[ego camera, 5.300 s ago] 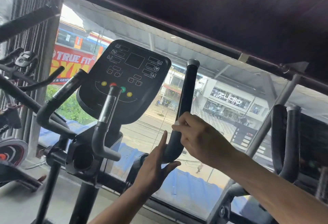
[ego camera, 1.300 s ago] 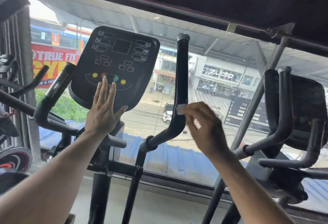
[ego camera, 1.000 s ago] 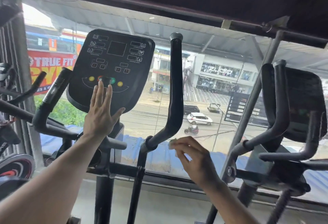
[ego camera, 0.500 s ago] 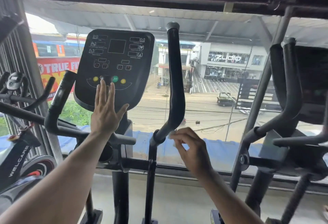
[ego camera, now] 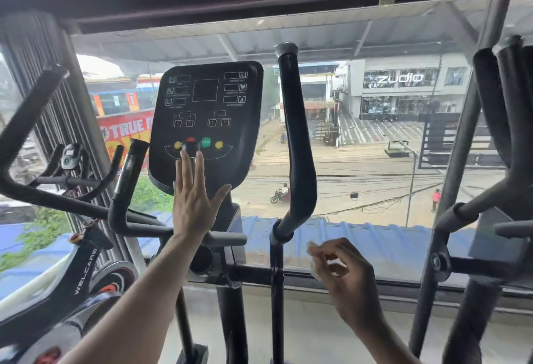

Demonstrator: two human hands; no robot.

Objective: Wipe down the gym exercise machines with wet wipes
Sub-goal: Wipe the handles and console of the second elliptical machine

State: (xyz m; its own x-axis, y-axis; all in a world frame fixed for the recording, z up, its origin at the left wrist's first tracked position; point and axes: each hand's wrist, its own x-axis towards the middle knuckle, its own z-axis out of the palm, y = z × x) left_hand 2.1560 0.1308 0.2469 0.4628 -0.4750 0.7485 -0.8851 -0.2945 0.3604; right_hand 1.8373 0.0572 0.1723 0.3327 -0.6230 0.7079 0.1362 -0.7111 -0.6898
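Note:
A black elliptical machine stands before me, its console (ego camera: 206, 109) showing yellow, red and green buttons. My left hand (ego camera: 193, 199) lies flat with straight fingers against the console's lower edge, over the short inner grip. The tall right handlebar (ego camera: 297, 144) rises beside the console. My right hand (ego camera: 343, 277) hangs below and to the right of that bar, apart from it, pinching a small white wet wipe (ego camera: 313, 251) between thumb and fingertips.
A second machine's black handles (ego camera: 501, 121) stand close on the right. A spin bike (ego camera: 72, 248) sits at the left, with its handlebars above it. A glass window (ego camera: 375, 161) right behind the machines looks onto a street.
My right hand with the wipe has slid down the right handlebar and come off it, to below its bend. My left hand stays flat on the console. The view tilted down slightly.

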